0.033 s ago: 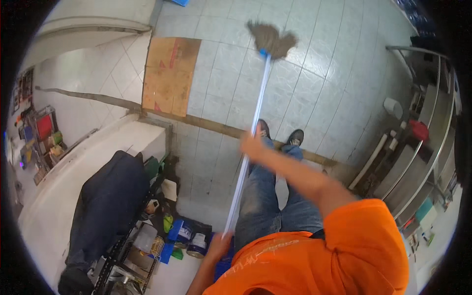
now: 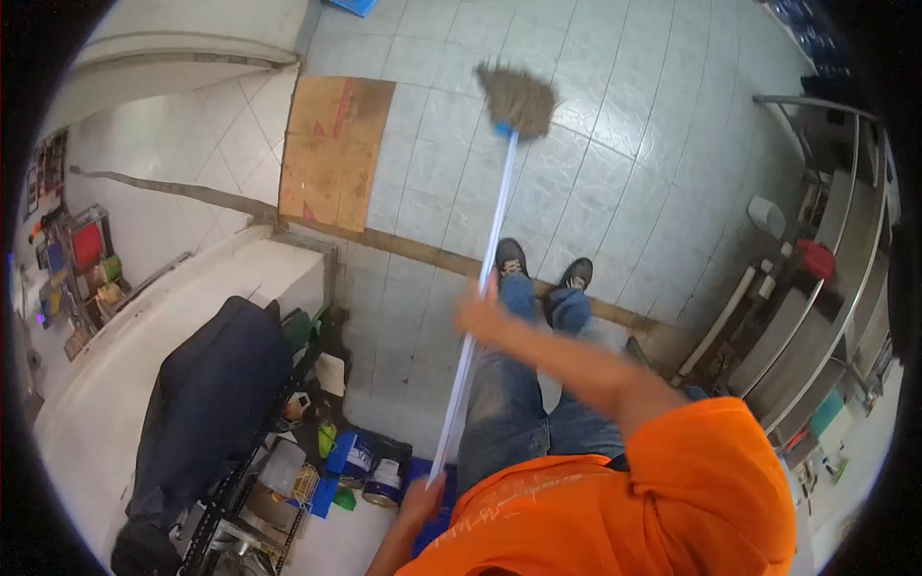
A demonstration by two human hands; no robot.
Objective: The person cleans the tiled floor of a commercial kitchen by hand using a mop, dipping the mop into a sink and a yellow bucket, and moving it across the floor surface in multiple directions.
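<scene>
A string mop (image 2: 519,101) with a grey-brown head and a blue socket lies out on the tiled floor ahead of me. Its long pale handle slants down toward my left side. My right hand (image 2: 483,312) is wrapped round the middle of the handle, with the forearm crossing in front of my legs. Lower down, near the top end of the handle, my left hand (image 2: 423,497) grips it beside my hip. The palm sides of both hands are hidden.
A flattened cardboard sheet (image 2: 336,154) lies left of the mop. Metal shelving (image 2: 836,259) lines the right side. At the lower left stand a rack under dark cloth (image 2: 216,384) and several paint cans (image 2: 382,482). A brown threshold strip (image 2: 413,248) crosses the floor by my shoes.
The mop head has shifted slightly left and a little nearer to me. Both hands have moved slightly left and nearer with the handle, still gripping it.
</scene>
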